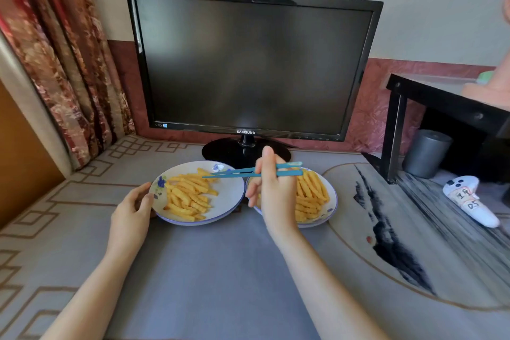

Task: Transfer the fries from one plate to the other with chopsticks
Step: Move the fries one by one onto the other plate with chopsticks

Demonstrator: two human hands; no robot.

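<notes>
Two white plates with blue rims stand side by side in front of the monitor. The left plate point(229, 196) holds a heap of yellow fries point(190, 196). More fries point(310, 196) lie on the right plate point(332, 210), partly hidden behind my right hand point(273, 190). That hand grips a pair of teal chopsticks point(237, 173), which point left with their tips over the far part of the left plate's fries. No fry shows between the tips. My left hand point(132, 210) holds the left plate's near-left rim, thumb on the edge.
A black Samsung monitor point(248, 63) stands just behind the plates, its round base point(220, 150) touching distance from them. A black shelf frame point(397, 130) and a grey cup point(426, 153) are at the right, with a white controller point(469, 201) on the patterned mat. A curtain point(60, 63) hangs at the left.
</notes>
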